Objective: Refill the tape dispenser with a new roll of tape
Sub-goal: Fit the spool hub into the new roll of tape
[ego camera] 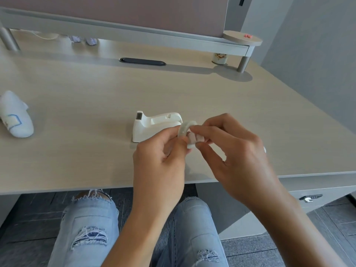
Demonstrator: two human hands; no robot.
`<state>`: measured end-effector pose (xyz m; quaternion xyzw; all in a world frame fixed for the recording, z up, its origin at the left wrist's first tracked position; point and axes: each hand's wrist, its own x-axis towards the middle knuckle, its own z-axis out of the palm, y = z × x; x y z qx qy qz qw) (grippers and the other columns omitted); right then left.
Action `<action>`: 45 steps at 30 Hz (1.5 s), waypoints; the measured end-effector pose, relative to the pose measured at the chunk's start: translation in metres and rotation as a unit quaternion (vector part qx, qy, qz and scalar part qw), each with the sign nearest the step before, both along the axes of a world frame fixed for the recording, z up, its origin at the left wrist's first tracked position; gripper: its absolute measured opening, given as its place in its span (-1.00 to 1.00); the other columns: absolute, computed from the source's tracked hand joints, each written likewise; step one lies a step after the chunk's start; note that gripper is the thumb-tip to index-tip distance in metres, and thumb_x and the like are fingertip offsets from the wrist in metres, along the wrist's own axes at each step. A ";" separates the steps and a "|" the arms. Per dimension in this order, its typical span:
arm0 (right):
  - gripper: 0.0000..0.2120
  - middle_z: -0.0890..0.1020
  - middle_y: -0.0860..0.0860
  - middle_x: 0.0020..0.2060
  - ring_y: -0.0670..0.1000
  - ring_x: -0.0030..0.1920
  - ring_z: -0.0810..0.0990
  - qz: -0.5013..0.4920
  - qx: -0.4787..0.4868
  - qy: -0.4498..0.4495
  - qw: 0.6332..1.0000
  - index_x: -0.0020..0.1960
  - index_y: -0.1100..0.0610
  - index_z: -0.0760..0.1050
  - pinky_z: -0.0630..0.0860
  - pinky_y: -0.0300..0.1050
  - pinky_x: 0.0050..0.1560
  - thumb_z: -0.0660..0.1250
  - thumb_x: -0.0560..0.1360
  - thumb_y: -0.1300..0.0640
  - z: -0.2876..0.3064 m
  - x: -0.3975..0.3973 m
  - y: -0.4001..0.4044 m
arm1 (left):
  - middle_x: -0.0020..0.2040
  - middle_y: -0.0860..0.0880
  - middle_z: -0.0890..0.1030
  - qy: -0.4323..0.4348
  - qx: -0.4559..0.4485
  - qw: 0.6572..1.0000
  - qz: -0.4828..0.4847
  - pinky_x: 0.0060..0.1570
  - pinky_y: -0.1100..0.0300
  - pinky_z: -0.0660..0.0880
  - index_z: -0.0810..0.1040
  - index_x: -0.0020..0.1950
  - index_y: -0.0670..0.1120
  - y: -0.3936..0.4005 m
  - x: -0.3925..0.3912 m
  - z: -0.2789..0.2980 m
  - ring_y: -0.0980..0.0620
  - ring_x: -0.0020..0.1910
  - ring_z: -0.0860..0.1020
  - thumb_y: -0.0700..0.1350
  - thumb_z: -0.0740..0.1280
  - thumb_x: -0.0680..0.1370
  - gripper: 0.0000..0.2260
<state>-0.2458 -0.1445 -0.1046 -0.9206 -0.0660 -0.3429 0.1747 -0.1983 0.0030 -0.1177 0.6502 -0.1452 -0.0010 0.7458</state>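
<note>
White tape dispenser (154, 125) sits on desk (77, 105), roll slot looks empty, nothing loaded yet
Left hand (159, 157) just in front of it, fingers pinched on left rim of tape roll (186, 132)
Roll held up in air, right next to dispenser's back end
Right hand (235, 149) fingers closed on small white core piece (194, 138) at roll's hole; pushing in or not, cannot tell
Left to do: drop roll in slot, pull tape to cutter

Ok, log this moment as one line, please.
stage: roll prep | left hand + right hand: both holding tape roll above desk | dispenser: empty, on desk
</note>
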 end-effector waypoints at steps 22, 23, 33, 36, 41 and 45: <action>-0.80 0.73 0.06 0.00 0.00 -0.11 0.74 0.064 0.305 -0.065 0.948 0.12 0.16 0.70 0.68 -0.14 0.00 0.55 0.51 0.29 -0.009 -0.001 0.007 | -0.03 -0.04 0.81 0.015 -0.122 0.992 -0.021 0.18 0.04 0.66 0.76 0.07 -0.13 -0.012 -0.009 0.000 0.03 0.04 0.76 -0.32 0.31 0.66 -0.77; -0.79 0.72 0.06 0.01 -0.02 -0.09 0.74 0.064 0.288 -0.069 0.953 0.15 0.18 0.68 0.67 -0.17 0.01 0.54 0.52 0.30 -0.009 -0.002 0.008 | -0.03 -0.05 0.81 0.026 -0.144 0.989 -0.026 0.18 0.04 0.66 0.76 0.05 -0.13 -0.012 -0.010 0.000 -0.01 0.05 0.75 -0.33 0.31 0.65 -0.76; -0.78 0.69 0.13 0.00 -0.04 -0.08 0.67 0.036 0.142 -0.129 0.981 0.15 0.27 0.71 0.59 -0.22 0.02 0.54 0.51 0.36 -0.010 -0.006 0.007 | -0.06 -0.02 0.81 0.059 -0.177 0.982 -0.043 0.22 0.00 0.64 0.75 0.04 -0.16 -0.009 -0.017 0.006 0.04 0.02 0.74 -0.30 0.36 0.61 -0.83; -0.78 0.69 0.13 0.00 -0.10 -0.01 0.64 0.051 0.140 -0.127 0.981 0.16 0.26 0.72 0.54 -0.24 0.06 0.54 0.51 0.32 -0.009 -0.006 0.006 | -0.10 -0.02 0.81 0.062 -0.180 0.980 -0.051 0.18 0.04 0.64 0.76 -0.03 -0.09 -0.009 -0.016 0.008 0.08 -0.04 0.74 -0.26 0.42 0.56 -0.87; -0.64 0.58 0.18 0.01 0.10 -0.04 0.66 0.093 0.206 -0.093 0.970 0.24 0.20 0.66 0.60 -0.08 0.06 0.57 0.48 0.36 -0.009 -0.005 0.002 | -0.16 -0.02 0.79 0.074 -0.199 0.974 -0.078 0.12 0.08 0.65 0.78 -0.13 -0.08 -0.009 -0.012 0.011 0.06 -0.09 0.72 -0.25 0.47 0.47 -0.89; -0.60 0.66 0.03 0.05 0.00 -0.04 0.65 0.122 0.454 -0.008 0.883 0.32 0.08 0.61 0.60 -0.11 0.09 0.46 0.51 0.29 -0.007 -0.007 0.001 | -0.10 -0.11 0.77 0.097 -0.216 0.969 -0.063 0.14 0.01 0.66 0.78 -0.16 -0.10 -0.006 -0.007 0.008 -0.02 -0.04 0.70 -0.15 0.51 0.38 -0.91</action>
